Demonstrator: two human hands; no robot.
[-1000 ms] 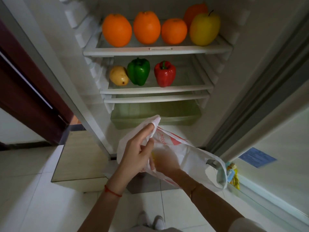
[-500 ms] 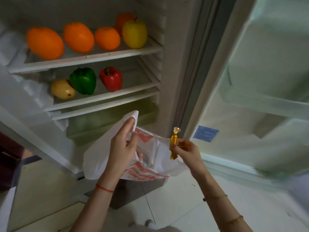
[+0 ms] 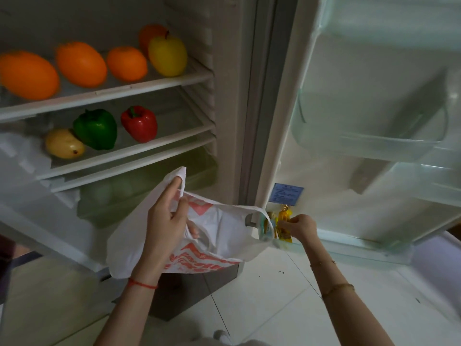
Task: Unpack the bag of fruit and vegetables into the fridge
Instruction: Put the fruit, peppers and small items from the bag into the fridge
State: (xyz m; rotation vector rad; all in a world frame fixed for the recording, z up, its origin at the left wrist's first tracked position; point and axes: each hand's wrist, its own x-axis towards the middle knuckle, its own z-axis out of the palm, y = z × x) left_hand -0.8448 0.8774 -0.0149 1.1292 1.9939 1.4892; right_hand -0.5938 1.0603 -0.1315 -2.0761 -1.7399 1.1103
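right hand (image 3: pixel 298 227) on yellow packet (image 3: pixel 284 216), perhaps pinching, bag (image 3: pixel 224 236) hiding door-bin

Left hand (image 3: pixel 166 221) gripping bag (image 3: pixel 219 236), right hand (image 3: pixel 300 227) pinching possibly yellow packet (image 3: pixel 284 218)

bag (image 3: pixel 219 236): thin white plastic film, crinkled and soft, printed in red, gripped in my left hand (image 3: pixel 164 221)
wrapped item (image 3: pixel 284 221): amber, shiny, see-through wrapper pinched in my right hand (image 3: pixel 299 227)
oranges (image 3: pixel 79 63): matt, evenly coloured skin
yellow apple (image 3: pixel 167 56): smooth, faint sheen
green pepper (image 3: pixel 96 128): glossy, waxy-looking
red pepper (image 3: pixel 139 123): glossy, with bright highlights
mango (image 3: pixel 63 143): smooth yellow skin, dull shine
shelves (image 3: pixel 139 83): clear panels edged in white plastic
crisper drawer (image 3: pixel 149 186): cloudy translucent plastic
door bins (image 3: pixel 369 143): clear, smooth plastic
floor (image 3: pixel 274 295): pale polished tiles
my wrist string (image 3: pixel 142 284): red thread
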